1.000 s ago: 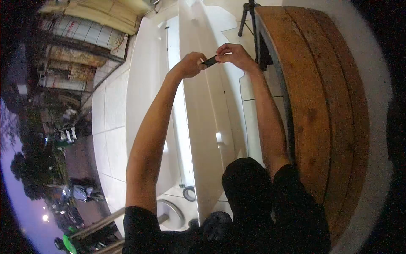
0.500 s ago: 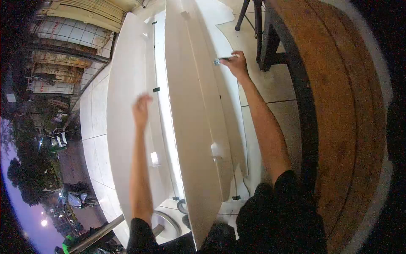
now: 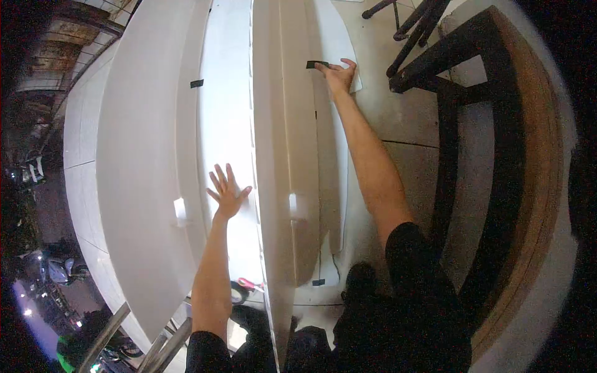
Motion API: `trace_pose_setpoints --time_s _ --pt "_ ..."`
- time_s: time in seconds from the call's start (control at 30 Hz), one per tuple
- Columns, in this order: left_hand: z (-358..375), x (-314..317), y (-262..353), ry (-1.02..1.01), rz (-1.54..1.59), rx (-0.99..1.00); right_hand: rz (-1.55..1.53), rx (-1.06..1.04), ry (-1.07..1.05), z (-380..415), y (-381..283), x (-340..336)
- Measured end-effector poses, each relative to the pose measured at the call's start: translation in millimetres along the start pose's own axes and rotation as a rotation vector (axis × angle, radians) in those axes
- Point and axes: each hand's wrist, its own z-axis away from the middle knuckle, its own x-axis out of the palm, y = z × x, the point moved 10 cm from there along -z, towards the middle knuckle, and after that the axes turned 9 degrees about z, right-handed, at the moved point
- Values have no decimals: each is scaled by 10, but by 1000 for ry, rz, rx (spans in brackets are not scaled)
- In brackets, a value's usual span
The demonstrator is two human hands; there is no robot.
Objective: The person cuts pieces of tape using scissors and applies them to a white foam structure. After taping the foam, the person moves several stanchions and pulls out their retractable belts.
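My left hand (image 3: 229, 198) lies flat with fingers spread on the bright white sheet (image 3: 225, 124) between two long white panels. My right hand (image 3: 339, 76) reaches further away, its thumb side touching a piece of black tape (image 3: 316, 64). That tape sits across the edge between the right panel's folded base (image 3: 301, 143) and a white sheet (image 3: 334, 37) on the floor. The fingers of this hand are apart from the thumb. A tall white panel edge (image 3: 256, 155) rises between my arms. Another black tape piece (image 3: 196, 83) holds the left panel's (image 3: 146, 143) edge.
Scissors with red handles (image 3: 250, 284) and a dark tape roll (image 3: 239, 292) lie near my knees. A wooden bench with dark legs (image 3: 497, 81) stands on the right, and black stool legs (image 3: 415, 28) are at top right. Metal tubes (image 3: 168, 345) are at lower left. Parked motorcycles (image 3: 59, 270) are outside.
My left hand has come down flat onto the white sheet. My right hand has brought its tape piece to the sheet's edge, where it lies flat. The view has shifted.
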Motion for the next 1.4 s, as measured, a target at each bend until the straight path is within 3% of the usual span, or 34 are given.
trace_pose_setpoints --time_s 0.13,0.23,0.73,0.8,1.17,1.33,1.4 --pt "41 -73 54 -5 -22 -28 194 30 5 143 -154 61" --pt "64 -50 69 21 -136 4 198 -64 30 157 -205 75" --pt "30 -52 78 77 -164 22 407 -36 128 105 -186 113" --pt "21 -54 54 108 49 -1 427 -90 127 119 -237 93" --pt "6 -71 26 112 18 2 496 -138 105 285 -505 91" --pt "21 -83 65 90 -30 -38 768 -244 -43 269 -693 292" --pt "92 -144 170 100 114 15 833 -211 -8 229 -737 231"
